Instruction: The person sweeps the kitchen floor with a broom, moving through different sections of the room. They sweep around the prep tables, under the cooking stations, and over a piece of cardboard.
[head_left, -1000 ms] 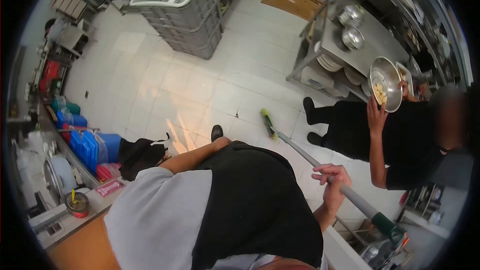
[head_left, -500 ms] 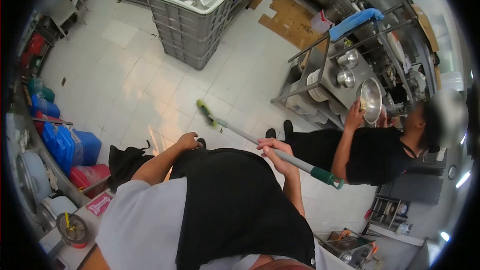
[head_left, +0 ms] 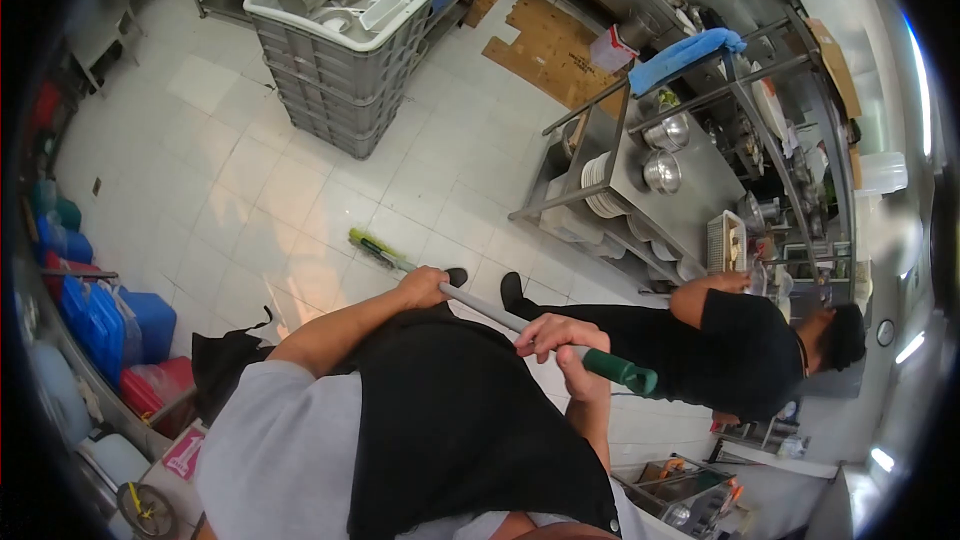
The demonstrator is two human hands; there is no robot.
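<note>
In the head view a broom with a grey handle, green bristles and a green grip end slants across in front of my body. The bristles rest at the white tiled floor. My left hand is closed round the handle on the bristle side. My right hand grips the handle just below the green end, fingers wrapped over it. My black apron lies behind the handle.
A co-worker in black stands at right beside a metal shelf rack with bowls and plates. Stacked grey crates with a white tub of pots stand ahead. Blue bins line the left. Cardboard lies on the floor.
My left hand has come from free beside my body onto the broom handle. The bristles shifted left and down in view. The co-worker has turned, and the metal bowl held before no longer shows in hand.
</note>
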